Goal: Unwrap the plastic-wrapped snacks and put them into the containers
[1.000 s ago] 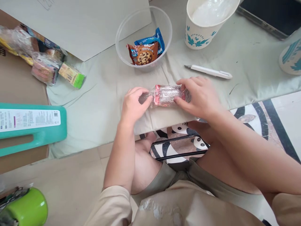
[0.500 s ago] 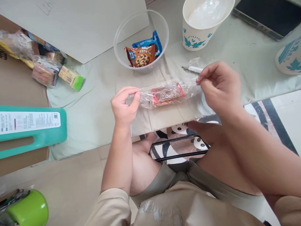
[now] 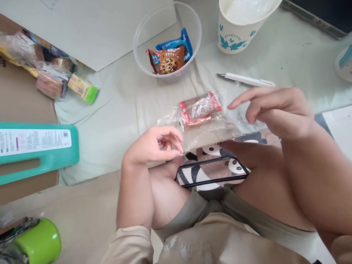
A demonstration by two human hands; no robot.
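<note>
The snack (image 3: 200, 108), a red packet inside clear wrap, lies free on the cloth-covered surface (image 3: 115, 121) near its front edge, with loose film trailing off both ends. Neither hand holds it. The left hand (image 3: 154, 146) sits just in front and to the left, fingers loosely curled around nothing, close to the film's left tail. The right hand (image 3: 275, 110) hovers open to the right, forefinger stretched toward the wrap's right end but apart from it. To handle the packet well, I judge each hand should pinch a film tail rather than the slippery middle, keeping the packet flat on the cloth. A bowl (image 3: 192, 27) of cookie packs stands behind, a pen (image 3: 246, 79) beside.
</note>
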